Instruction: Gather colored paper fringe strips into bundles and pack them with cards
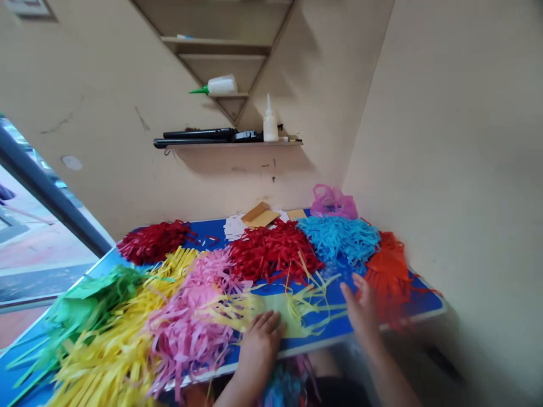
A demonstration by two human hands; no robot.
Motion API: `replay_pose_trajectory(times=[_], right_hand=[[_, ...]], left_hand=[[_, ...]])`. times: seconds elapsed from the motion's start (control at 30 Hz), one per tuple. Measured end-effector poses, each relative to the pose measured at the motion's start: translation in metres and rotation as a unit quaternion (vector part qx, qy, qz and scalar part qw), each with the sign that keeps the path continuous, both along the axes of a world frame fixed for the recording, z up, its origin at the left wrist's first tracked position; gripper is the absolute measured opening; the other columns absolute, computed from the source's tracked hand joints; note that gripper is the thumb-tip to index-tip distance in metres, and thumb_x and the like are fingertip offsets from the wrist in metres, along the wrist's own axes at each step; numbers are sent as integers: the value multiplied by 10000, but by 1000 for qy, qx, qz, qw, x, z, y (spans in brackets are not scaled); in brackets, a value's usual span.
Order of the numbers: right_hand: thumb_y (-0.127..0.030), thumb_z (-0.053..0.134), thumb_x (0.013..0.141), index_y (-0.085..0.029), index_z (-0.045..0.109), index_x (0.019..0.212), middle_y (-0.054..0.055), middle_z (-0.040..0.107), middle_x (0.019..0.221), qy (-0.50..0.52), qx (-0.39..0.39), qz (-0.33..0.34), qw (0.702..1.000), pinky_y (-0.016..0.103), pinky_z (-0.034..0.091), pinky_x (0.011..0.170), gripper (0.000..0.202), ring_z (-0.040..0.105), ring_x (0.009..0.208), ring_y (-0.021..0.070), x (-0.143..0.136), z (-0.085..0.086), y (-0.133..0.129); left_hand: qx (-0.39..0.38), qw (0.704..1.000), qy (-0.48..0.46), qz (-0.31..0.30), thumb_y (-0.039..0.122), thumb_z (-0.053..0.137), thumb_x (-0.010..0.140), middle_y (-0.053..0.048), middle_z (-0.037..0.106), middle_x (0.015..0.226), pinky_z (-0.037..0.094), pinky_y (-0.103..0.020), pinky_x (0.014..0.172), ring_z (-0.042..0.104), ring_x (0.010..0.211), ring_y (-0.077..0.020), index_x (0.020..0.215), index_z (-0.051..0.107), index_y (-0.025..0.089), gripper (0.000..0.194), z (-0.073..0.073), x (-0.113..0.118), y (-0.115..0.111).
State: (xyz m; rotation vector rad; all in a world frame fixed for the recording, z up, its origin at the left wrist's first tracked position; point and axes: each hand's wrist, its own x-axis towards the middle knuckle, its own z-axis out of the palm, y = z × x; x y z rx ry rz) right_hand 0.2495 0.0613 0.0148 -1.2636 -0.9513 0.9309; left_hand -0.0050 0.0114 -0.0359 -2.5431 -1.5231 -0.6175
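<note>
A pale yellow sheet of fringed paper [278,308] lies at the front of the blue table, its cut strips spreading to the left and right. My left hand [262,338] rests flat on the middle of this sheet, fingers stretched out. Just past the right-hand strips, my right hand [361,311] is held up with thumb and fingers apart and nothing visible between them. To the left of my left hand is a heap of pink fringed paper [195,333]. Orange fringed paper [388,268] lies beyond my right hand, at the table's right side.
Yellow [114,333], green [91,302], red [275,251] and light blue fringed paper [339,237] cover much of the blue table [311,345]. Behind are brown card pieces [260,216] and a pink plastic bag [334,202]. A wall shelf [237,144] holds a white bottle [270,125].
</note>
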Motion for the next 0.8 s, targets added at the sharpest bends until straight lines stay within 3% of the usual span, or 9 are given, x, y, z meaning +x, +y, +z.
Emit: replay_pose_trajectory(times=[0.07, 0.13, 0.2, 0.3, 0.33, 0.43, 0.5, 0.6, 0.8], right_hand=[[-451, 635, 813, -212, 635, 1125, 110, 669, 1185, -198, 76, 90, 973, 534, 271, 1104, 392, 508, 1232, 309, -21, 1, -19], [-408, 565, 889, -251, 665, 1112, 74, 700, 1146, -368, 141, 247, 885, 565, 176, 1140, 290, 515, 1241, 292, -43, 3, -31], [-370, 535, 921, -266, 686, 1089, 65, 703, 1155, -462, 141, 271, 832, 618, 87, 1138, 249, 477, 1285, 310, -52, 6, -34], [-334, 508, 936, -220, 696, 1089, 126, 648, 1256, -534, 87, 81, 837, 686, 93, 1082, 268, 412, 1317, 378, -44, 7, -31], [-330, 520, 926, -212, 684, 1118, 135, 631, 1282, -543, 100, 72, 831, 665, 134, 1081, 278, 414, 1311, 376, -40, 6, -32], [-344, 640, 840, -208, 605, 1234, 116, 629, 1286, -534, 184, 251, 786, 514, 263, 1079, 419, 510, 1219, 305, -41, 3, -36], [-317, 679, 811, -206, 597, 1225, 98, 676, 1193, -526, 184, 332, 761, 459, 317, 1026, 437, 582, 1098, 268, -48, -1, -35], [-238, 614, 875, -230, 698, 950, 33, 735, 943, -547, 139, 334, 755, 405, 335, 928, 113, 622, 946, 224, -53, -7, -22], [-287, 502, 955, -188, 664, 676, -10, 707, 684, -562, 69, 317, 761, 277, 352, 754, 337, 613, 671, 137, -49, -11, 9]], left_hand=[[-9, 1000, 4, -1, 163, 558, 874, -62, 712, 1203, 525, -436, 975, 653, 1131, -266, 1093, 715, 300, 303, -1, 5, -1], [-18, 1000, 9, -2, 161, 565, 870, -60, 716, 1195, 530, -450, 971, 649, 1136, -276, 1087, 718, 299, 299, -1, 7, -2], [-30, 999, 15, -6, 150, 575, 861, -63, 714, 1198, 546, -445, 950, 643, 1147, -284, 1083, 718, 296, 302, 0, 7, -2], [-53, 998, 17, -7, 121, 566, 854, -63, 700, 1226, 554, -418, 942, 631, 1167, -279, 1087, 714, 291, 325, 3, 9, -2], [-61, 998, 12, -4, 115, 562, 853, -61, 699, 1228, 549, -413, 951, 628, 1172, -276, 1096, 710, 291, 335, 5, 11, -2], [-82, 996, -21, -1, 110, 555, 846, -60, 710, 1207, 532, -400, 978, 634, 1159, -267, 1148, 687, 281, 371, 13, 13, -2], [-93, 995, -39, -7, 118, 536, 857, -69, 712, 1197, 526, -381, 982, 639, 1147, -253, 1170, 675, 263, 372, 19, 12, -4], [-109, 993, -47, 4, 146, 492, 893, -73, 746, 1078, 539, -348, 913, 680, 1031, -223, 1058, 715, 244, 295, 27, 2, -6], [-149, 983, -37, 100, 238, 433, 945, -49, 767, 858, 463, -380, 858, 704, 827, -211, 950, 705, 239, 272, 40, -11, 6]])
